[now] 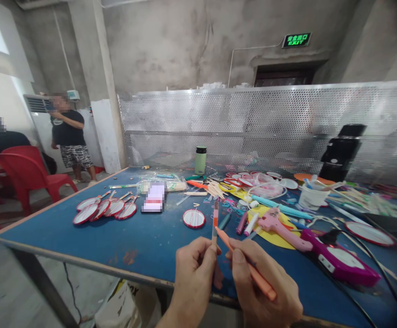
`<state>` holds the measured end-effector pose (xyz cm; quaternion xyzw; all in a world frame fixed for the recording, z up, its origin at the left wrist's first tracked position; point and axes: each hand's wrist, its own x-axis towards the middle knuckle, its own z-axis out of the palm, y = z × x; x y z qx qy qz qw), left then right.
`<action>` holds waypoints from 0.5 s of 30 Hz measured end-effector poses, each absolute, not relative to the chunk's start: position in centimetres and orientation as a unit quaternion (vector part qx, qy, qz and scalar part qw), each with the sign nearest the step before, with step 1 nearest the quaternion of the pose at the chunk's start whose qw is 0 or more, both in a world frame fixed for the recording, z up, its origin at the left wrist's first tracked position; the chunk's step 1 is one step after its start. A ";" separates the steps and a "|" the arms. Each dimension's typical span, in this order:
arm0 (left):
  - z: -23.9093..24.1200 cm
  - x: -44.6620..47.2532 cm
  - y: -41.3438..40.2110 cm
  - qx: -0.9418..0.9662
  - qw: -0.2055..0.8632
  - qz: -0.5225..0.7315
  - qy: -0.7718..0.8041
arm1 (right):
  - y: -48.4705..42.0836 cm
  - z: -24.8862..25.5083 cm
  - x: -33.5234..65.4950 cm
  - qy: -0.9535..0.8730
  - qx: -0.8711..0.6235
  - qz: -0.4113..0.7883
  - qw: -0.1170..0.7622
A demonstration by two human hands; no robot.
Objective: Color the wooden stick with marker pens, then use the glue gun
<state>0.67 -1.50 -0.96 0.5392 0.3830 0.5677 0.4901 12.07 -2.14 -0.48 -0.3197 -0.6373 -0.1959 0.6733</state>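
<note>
My left hand pinches the lower end of a flat wooden craft stick that stands upright, with a reddish-brown tip and an orange band on it. My right hand grips an orange marker like a pen. Its tip touches or nearly touches the stick at the orange band. Just beyond my left hand lies a small white disc with a red rim. A teal pen, a mauve marker and a pink-and-white marker lie past my right hand.
Red-rimmed discs with sticks overlap at left, near a phone. A green bottle stands behind. At right are a pink glue-gun-like tool, a purple power strip with cables and a white cup. A mesh panel backs the table.
</note>
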 end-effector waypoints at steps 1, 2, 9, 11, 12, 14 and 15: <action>-1.0 0.7 -1.5 0.539 0.490 0.567 0.385 | -2.1 -0.6 12.1 -0.634 -0.324 -0.196 0.674; -1.0 0.7 -1.5 0.539 0.489 0.567 0.386 | -2.1 -0.7 12.2 -0.631 -0.326 -0.195 0.676; -1.0 0.7 -1.5 0.540 0.490 0.568 0.381 | -1.8 -0.9 12.3 -0.641 -0.292 -0.201 0.681; -1.0 0.7 -1.4 0.542 0.488 0.568 0.381 | -1.8 -0.7 12.3 -0.645 -0.293 -0.200 0.677; -0.9 0.7 -1.4 0.542 0.486 0.569 0.383 | -1.8 -0.7 12.3 -0.644 -0.295 -0.198 0.677; -1.0 0.7 -1.4 0.542 0.485 0.567 0.386 | -1.8 -0.7 12.4 -0.637 -0.303 -0.195 0.681; -1.0 0.7 -1.4 0.542 0.486 0.567 0.386 | -1.9 -0.7 12.4 -0.635 -0.308 -0.193 0.682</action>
